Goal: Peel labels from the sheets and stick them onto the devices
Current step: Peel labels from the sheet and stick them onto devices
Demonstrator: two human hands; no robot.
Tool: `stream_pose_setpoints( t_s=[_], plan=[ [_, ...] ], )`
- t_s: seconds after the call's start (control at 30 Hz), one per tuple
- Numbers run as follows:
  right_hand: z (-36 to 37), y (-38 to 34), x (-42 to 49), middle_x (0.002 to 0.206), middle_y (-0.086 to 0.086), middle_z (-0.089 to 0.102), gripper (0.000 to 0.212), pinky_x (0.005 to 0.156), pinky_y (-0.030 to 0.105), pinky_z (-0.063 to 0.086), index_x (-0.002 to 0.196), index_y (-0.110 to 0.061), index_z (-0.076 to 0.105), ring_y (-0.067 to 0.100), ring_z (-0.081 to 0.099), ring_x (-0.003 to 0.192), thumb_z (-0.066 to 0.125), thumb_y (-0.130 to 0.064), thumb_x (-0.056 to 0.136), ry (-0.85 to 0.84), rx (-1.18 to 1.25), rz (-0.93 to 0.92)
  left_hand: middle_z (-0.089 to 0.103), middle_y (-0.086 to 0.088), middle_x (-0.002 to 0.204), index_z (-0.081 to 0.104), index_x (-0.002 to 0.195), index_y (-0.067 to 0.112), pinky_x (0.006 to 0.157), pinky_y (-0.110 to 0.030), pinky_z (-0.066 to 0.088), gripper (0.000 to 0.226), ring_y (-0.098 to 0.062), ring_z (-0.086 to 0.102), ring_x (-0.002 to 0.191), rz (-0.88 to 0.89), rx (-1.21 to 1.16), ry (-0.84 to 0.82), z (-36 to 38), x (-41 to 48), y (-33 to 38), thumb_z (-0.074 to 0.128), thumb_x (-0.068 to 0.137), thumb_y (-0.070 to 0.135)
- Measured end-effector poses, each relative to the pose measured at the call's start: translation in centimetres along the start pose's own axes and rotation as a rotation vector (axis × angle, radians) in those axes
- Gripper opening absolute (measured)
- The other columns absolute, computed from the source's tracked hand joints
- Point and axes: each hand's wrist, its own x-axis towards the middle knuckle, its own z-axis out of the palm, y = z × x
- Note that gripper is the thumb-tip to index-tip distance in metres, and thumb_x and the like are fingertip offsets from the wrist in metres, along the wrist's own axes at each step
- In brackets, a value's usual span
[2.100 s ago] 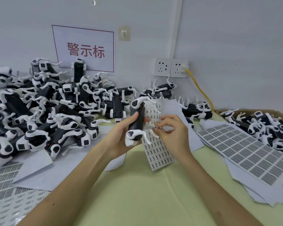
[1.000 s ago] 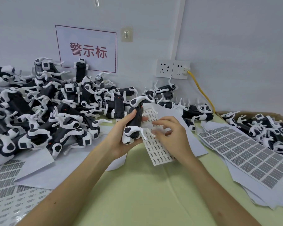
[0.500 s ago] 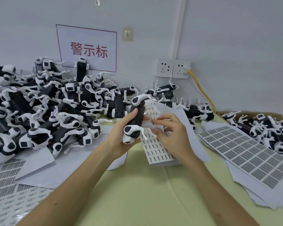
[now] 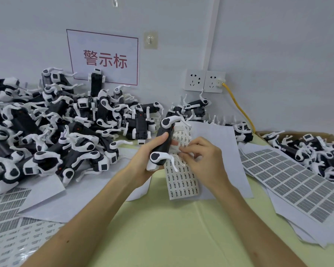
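Device [image 4: 163, 143] is held at frame centre, near upright, a black body with white arms at top and bottom. It is gripped by the left hand [image 4: 143, 166], thumb laid across the front and fingers wrapped behind. The right hand [image 4: 202, 162] is set against its right side, fingertips [image 4: 182, 151] bunched together there. Whether a label is pinched between them cannot be told. A label sheet [image 4: 181, 184] is seen just below both hands, lying on white paper [image 4: 216, 135] on the green table [image 4: 162, 237], with rows of small printed labels across it. A heap of devices [image 4: 46, 132] is piled at left against the wall, and more are packed in a box [image 4: 320, 134] at the right edge. Larger grid sheets [image 4: 289, 178] are spread at right, others [image 4: 6, 209] at lower left. On the wall, a red-lettered sign [image 4: 104, 56] is posted at upper left. Sockets [image 4: 204, 80] are mounted at centre, with a yellow cable [image 4: 239, 108] plugged in.
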Motion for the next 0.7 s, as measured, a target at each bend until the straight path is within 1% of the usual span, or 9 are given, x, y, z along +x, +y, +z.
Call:
stream_pose_setpoints(
  t_s=[0.07,0.17,0.23,0.33,0.43,0.5,0.57,0.7],
  plan=[
    [-0.13,0.00,-0.10,0.089,-0.007,0.066,0.014,0.067,0.020,0.053,0.095,-0.014,0.082,0.006,0.064,0.075,0.086,-0.012,0.082,0.014,-0.020,-0.032,0.070,-0.011,0.113,0.077,0.103,0.018,0.093,-0.040,0.045,0.049,-0.026,0.063,0.102,0.020,0.060,-0.002,0.22,0.07,-0.03,0.076,0.075,0.058],
    [-0.18,-0.01,-0.25,0.090,-0.008,0.068,0.011,0.068,0.018,0.052,0.093,-0.013,0.082,0.003,0.064,0.076,0.085,-0.013,0.083,0.017,-0.043,-0.057,0.070,-0.012,0.111,0.078,0.100,0.019,0.092,-0.039,0.046,0.049,-0.027,0.064,0.101,0.038,0.091,-0.017,0.34,0.22,-0.09,0.078,0.072,0.058],
    [-0.19,-0.04,-0.28,0.088,-0.009,0.068,0.009,0.067,0.021,0.053,0.093,-0.014,0.082,0.002,0.063,0.075,0.084,-0.014,0.084,0.023,-0.046,-0.055,0.070,-0.011,0.111,0.078,0.100,0.018,0.091,-0.037,0.047,0.049,-0.026,0.064,0.101,0.046,0.103,-0.022,0.20,0.30,-0.18,0.078,0.072,0.058],
    [-0.25,-0.06,-0.27,0.087,-0.013,0.068,0.007,0.066,0.026,0.053,0.091,-0.019,0.082,0.004,0.064,0.075,0.084,-0.019,0.084,0.015,-0.048,-0.018,0.071,-0.009,0.109,0.077,0.102,0.018,0.087,-0.033,0.050,0.050,-0.022,0.066,0.099,0.052,0.125,-0.026,0.06,0.40,-0.27,0.077,0.071,0.058],
    [-0.15,-0.22,-0.26,0.083,-0.016,0.065,0.007,0.064,0.028,0.051,0.085,-0.027,0.081,0.009,0.063,0.073,0.084,-0.021,0.084,0.012,0.003,0.070,0.073,-0.007,0.106,0.076,0.103,0.017,0.083,-0.030,0.054,0.052,-0.019,0.069,0.095,0.054,0.140,-0.035,-0.02,0.45,-0.33,0.077,0.071,0.057],
    [-0.03,-0.28,-0.17,0.081,-0.016,0.063,0.014,0.063,0.025,0.049,0.079,-0.030,0.078,0.011,0.062,0.071,0.084,-0.017,0.082,0.023,0.054,0.126,0.075,-0.008,0.107,0.075,0.105,0.015,0.084,-0.030,0.056,0.053,-0.020,0.071,0.095,0.056,0.148,-0.043,-0.05,0.48,-0.39,0.077,0.071,0.056],
    [0.03,-0.28,-0.09,0.078,-0.014,0.063,0.018,0.063,0.019,0.046,0.074,-0.028,0.077,0.011,0.061,0.068,0.083,-0.014,0.081,0.031,0.087,0.164,0.075,-0.010,0.106,0.074,0.106,0.013,0.085,-0.032,0.055,0.056,-0.021,0.071,0.093,0.065,0.154,-0.038,-0.05,0.51,-0.44,0.077,0.071,0.056],
    [0.02,-0.46,0.10,0.077,-0.010,0.066,0.013,0.062,0.011,0.042,0.076,-0.021,0.078,0.004,0.060,0.066,0.081,-0.012,0.084,0.046,0.130,0.243,0.074,-0.014,0.109,0.074,0.109,0.010,0.095,-0.041,0.051,0.057,-0.027,0.070,0.099,0.071,0.159,-0.020,-0.15,0.70,-0.66,0.078,0.072,0.054]
  ],
)
